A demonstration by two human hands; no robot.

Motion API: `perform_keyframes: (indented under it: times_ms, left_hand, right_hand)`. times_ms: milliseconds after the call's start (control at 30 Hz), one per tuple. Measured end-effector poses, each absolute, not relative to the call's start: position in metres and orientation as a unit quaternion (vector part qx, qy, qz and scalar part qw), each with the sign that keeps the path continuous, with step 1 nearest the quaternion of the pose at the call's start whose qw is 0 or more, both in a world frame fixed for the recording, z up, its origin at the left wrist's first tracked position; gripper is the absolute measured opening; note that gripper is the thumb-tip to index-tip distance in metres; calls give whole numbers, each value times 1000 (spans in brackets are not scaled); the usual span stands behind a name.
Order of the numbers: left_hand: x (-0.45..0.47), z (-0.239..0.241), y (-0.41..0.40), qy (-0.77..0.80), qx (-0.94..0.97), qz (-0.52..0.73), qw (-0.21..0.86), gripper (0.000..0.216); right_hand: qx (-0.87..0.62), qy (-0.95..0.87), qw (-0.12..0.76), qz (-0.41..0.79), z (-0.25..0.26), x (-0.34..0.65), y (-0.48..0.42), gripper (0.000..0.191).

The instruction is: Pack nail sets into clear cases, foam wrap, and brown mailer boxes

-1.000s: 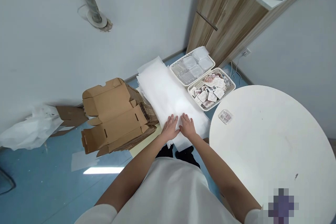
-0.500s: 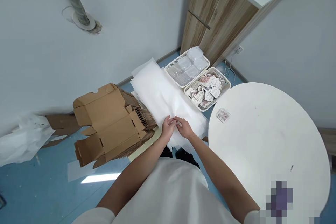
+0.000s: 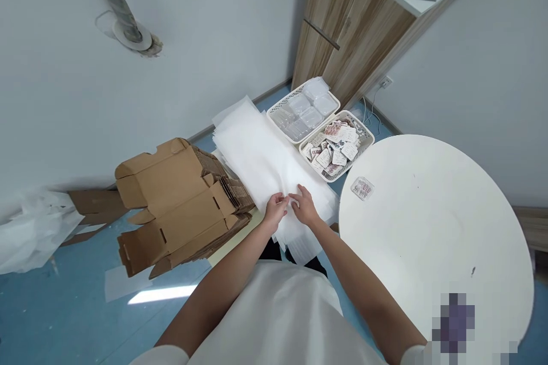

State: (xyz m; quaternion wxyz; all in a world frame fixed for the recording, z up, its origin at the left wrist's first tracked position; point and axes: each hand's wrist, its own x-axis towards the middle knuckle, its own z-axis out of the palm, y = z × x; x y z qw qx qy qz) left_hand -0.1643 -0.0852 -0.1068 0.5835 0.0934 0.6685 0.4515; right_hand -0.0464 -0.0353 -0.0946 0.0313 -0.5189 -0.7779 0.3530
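A stack of thin white sheets (image 3: 252, 140), like packing foam, lies in front of me. My left hand (image 3: 275, 210) is at its near end, thumb and fingertips pinched on the edge of the top sheet. Just right of it, my right hand (image 3: 304, 206) has its fingers apart over the sheets, the index fingertip close to the left fingertips. The top sheet creases toward the pinch, and the near end of the sheets hangs down by my legs.
Flattened cardboard boxes (image 3: 171, 182) are stacked at left. Beyond the sheets sit a basket of clear plastic cases (image 3: 274, 116) and a basket of printed cards (image 3: 303, 161). A round white table (image 3: 436, 211) at right bears a small clear case (image 3: 362, 188).
My right fingers have spread and moved slightly apart from my left hand. My left hand keeps its pinch, while more of the sheet's near end shows below my hands.
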Motion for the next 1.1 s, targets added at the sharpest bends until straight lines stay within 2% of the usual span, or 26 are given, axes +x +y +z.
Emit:
perform_keyframes:
  times_ms: [133, 267, 367, 533, 700, 800, 1000, 1100]
  left_hand:
    - [-161, -120, -78, 715, 128, 431, 535, 26]
    - [-168, -129, -80, 730, 138, 436, 509, 22]
    - [-172, -130, -85, 719, 152, 441, 515, 23]
    - [-172, -127, -85, 703, 167, 470, 507, 23]
    - [-171, -122, -75, 710, 163, 467, 502, 26]
    - [-169, -115, -73, 726, 163, 453, 491, 36]
    - [-162, -91, -81, 768, 283, 412, 401, 67]
    - [-160, -84, -87, 782, 342, 368, 368, 79]
  right_hand:
    - [-477, -817, -18, 324, -99, -54, -41, 36]
    - [-551, -774, 69, 304, -98, -52, -35, 47]
    - [-622, -688, 113, 355, -98, -47, -25, 56]
    - [-623, -652, 120, 415, -92, -46, -11, 25]
    - [-596, -669, 182, 405, -69, -56, -8, 16]
    - [-561, -694, 219, 395, -50, -62, -8, 16]
    - [-573, -697, 203, 381, -23, -56, 2, 28]
    - [-503, -760, 216, 350, -4, -49, 7, 33]
